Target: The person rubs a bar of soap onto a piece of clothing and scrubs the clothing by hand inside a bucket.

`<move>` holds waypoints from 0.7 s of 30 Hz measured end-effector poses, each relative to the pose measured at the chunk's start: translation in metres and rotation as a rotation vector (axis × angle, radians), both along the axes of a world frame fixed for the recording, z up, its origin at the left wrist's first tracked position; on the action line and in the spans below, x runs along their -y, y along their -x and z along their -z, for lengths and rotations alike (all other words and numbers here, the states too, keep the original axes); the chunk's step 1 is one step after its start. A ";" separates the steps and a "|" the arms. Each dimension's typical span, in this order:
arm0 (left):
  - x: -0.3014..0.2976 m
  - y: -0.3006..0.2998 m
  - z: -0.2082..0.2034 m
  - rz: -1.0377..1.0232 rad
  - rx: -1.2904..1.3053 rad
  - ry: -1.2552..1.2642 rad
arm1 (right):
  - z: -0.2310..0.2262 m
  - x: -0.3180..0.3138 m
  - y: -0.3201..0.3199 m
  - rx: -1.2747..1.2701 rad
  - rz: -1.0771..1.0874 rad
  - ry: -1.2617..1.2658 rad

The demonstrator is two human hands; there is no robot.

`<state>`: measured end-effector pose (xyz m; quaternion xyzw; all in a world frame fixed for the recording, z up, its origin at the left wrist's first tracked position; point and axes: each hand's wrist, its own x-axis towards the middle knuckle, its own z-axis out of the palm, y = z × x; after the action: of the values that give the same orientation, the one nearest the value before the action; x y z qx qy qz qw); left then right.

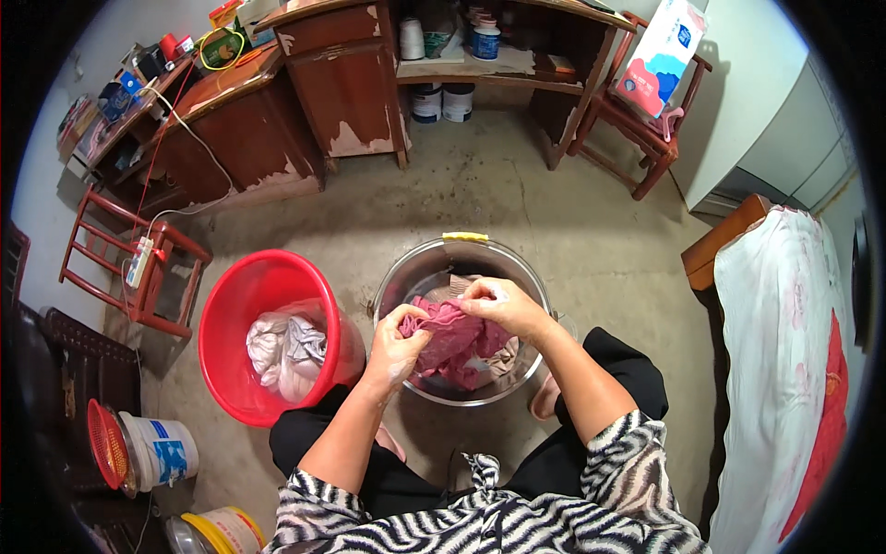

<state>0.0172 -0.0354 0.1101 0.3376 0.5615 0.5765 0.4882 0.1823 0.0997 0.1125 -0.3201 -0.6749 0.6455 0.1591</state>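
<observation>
A wet-looking dark pink cloth is stretched between my hands over a round metal basin. My left hand pinches its bunched left edge, and my right hand grips its upper right part. White suds cling to both hands. Beneath the pink cloth, beige fabric lies in the basin, partly hidden by it. Just left of the basin stands a red plastic bucket with pale, wrung-looking laundry inside. The exact kind of the pink garment cannot be made out.
A small red chair carrying a power strip stands at the left. White buckets sit at lower left. Worn brown cabinets line the far side. A cloth-covered piece of furniture is at the right.
</observation>
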 end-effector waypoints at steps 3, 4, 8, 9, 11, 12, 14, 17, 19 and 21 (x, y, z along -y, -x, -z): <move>0.003 0.003 -0.002 -0.037 0.062 -0.002 | 0.002 0.004 0.001 -0.119 0.013 -0.036; 0.004 0.004 -0.002 -0.053 0.143 -0.024 | 0.000 0.005 0.002 -0.121 0.010 -0.036; 0.000 0.003 -0.014 -0.096 0.266 -0.129 | -0.004 0.005 0.001 -0.042 0.160 -0.067; 0.000 0.005 -0.013 -0.083 0.302 -0.129 | -0.001 0.004 0.001 -0.028 0.184 -0.158; -0.001 0.011 -0.012 -0.077 0.333 -0.144 | -0.003 0.005 0.002 -0.015 0.207 -0.248; -0.001 0.014 -0.013 -0.077 0.332 -0.144 | -0.007 0.007 0.002 0.006 0.133 -0.396; -0.002 0.017 -0.020 -0.141 0.394 -0.189 | -0.006 0.008 0.002 0.042 -0.006 -0.762; -0.003 0.022 -0.025 -0.151 0.479 -0.261 | 0.007 0.007 -0.008 0.131 -0.050 -0.906; -0.003 0.028 -0.019 -0.204 0.539 -0.314 | 0.002 0.003 -0.013 0.476 -0.191 -0.702; -0.003 0.030 -0.019 -0.228 0.586 -0.307 | 0.002 -0.005 -0.018 0.586 -0.246 -0.599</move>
<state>-0.0129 -0.0321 0.1289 0.1624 0.3386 0.7775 0.5045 0.2000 0.1050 0.1110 -0.3468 -0.8822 0.3171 -0.0313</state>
